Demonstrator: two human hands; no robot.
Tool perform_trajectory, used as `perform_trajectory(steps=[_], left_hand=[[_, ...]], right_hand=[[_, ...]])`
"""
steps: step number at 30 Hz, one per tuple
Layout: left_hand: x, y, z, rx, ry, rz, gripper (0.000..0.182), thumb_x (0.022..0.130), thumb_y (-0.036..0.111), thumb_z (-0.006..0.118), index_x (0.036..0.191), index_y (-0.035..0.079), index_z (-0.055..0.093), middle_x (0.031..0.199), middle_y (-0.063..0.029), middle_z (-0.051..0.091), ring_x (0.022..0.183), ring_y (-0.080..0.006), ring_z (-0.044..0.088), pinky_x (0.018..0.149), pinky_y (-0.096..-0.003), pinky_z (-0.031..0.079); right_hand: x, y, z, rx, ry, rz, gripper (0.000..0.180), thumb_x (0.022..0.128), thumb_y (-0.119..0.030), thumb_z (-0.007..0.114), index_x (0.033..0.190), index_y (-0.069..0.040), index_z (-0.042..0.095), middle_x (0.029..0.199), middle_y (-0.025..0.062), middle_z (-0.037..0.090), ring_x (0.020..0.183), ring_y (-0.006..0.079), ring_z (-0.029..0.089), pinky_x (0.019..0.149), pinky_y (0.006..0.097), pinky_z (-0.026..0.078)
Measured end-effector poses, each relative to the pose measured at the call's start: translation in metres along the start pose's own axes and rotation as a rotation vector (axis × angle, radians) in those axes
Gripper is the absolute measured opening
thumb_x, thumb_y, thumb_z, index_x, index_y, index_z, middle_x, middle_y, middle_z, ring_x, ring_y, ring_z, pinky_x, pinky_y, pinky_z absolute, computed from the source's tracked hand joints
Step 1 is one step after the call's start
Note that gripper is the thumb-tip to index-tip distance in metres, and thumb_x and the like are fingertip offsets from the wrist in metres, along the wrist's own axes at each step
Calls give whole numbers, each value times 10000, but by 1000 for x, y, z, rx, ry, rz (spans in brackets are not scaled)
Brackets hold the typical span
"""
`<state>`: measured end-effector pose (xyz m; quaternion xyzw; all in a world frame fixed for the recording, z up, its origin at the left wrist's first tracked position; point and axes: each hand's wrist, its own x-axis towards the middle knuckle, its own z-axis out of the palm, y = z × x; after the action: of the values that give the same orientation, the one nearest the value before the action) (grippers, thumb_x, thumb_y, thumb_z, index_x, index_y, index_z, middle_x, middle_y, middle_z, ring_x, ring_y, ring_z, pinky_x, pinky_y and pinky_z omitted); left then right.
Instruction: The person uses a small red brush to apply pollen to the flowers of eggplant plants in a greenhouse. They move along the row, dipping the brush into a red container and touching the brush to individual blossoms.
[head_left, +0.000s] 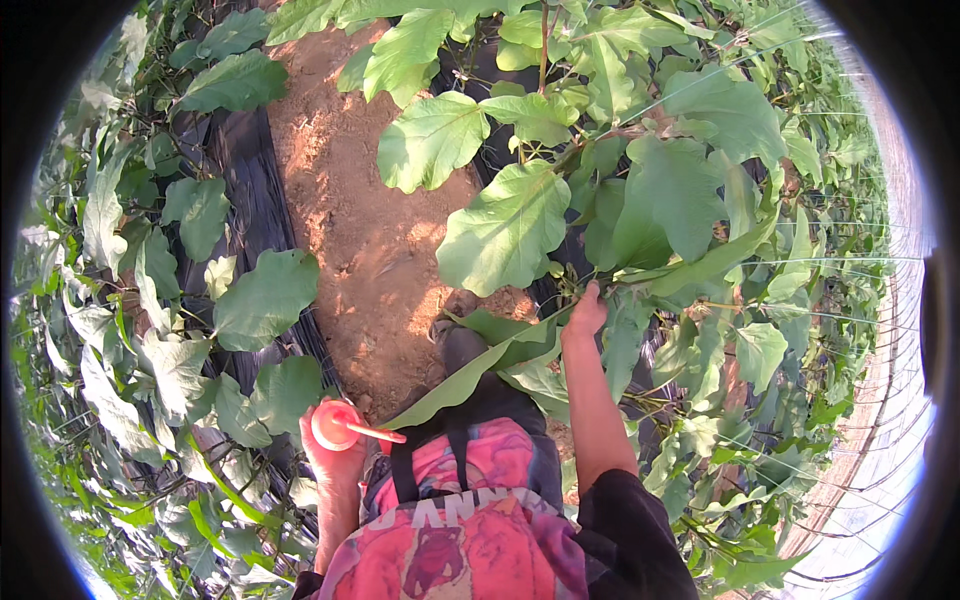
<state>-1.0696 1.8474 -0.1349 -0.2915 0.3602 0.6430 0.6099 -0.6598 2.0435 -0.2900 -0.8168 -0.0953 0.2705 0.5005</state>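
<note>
My left hand (335, 461) is wrapped around a small red plastic bottle (330, 426), seen from above. A thin red spout (379, 433) sticks out from its round top towards the right. Farther forward and to the right, my right hand (585, 315) is closed at a stem of a leafy plant, apparently an eggplant (502, 229). Leaves partly cover those fingertips. A long, folded leaf (457, 386) slants from beside the right hand down towards my waist. Small buds or shoots (566, 279) show just above the right hand.
A bare soil path (367, 247) runs ahead between plant rows, with black plastic mulch film (255, 180) along its left side. Dense foliage (150, 360) crowds the left. Thin strings (817, 260) cross the right row. My shoe (444, 328) stands on the path.
</note>
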Motion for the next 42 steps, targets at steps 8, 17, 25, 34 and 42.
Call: perform_trajectory(steps=[8,17,25,34,42], left_hand=[[50,-10,89,64,-4,29,460,892,463,571,1107,59,616,1058,-118,621,971,-288,588,768,-430,553],[80,-19,160,160,-65,-44,415,878,417,611,1057,44,640,1047,-128,621,965,-293,571,793,-405,516],[99,-8,210,260,-71,-97,323,884,355,600,1016,62,633,947,-118,685,890,-304,659,786,-455,564],[132,39,272,457,-77,-138,318,882,381,583,1012,96,638,935,-76,687,857,-265,659,766,-428,564],[153,57,274,434,-75,-119,498,842,476,637,1092,45,616,1040,-149,636,952,-328,596,835,-445,544]], right_hand=[[10,-49,17,412,177,298,309,901,-281,604,1035,-20,507,857,65,608,584,157,586,463,271,423],[25,-74,16,549,364,409,252,891,-360,607,917,-112,574,829,15,601,629,148,577,546,288,445],[27,-81,18,646,513,403,161,887,-229,586,868,-85,517,781,35,584,576,153,574,451,261,446],[42,-47,12,727,560,465,109,930,-187,560,841,-132,591,654,9,566,536,125,534,442,244,415],[38,-39,22,740,571,433,199,960,-283,526,849,-127,582,639,-10,535,527,107,505,439,229,406]])
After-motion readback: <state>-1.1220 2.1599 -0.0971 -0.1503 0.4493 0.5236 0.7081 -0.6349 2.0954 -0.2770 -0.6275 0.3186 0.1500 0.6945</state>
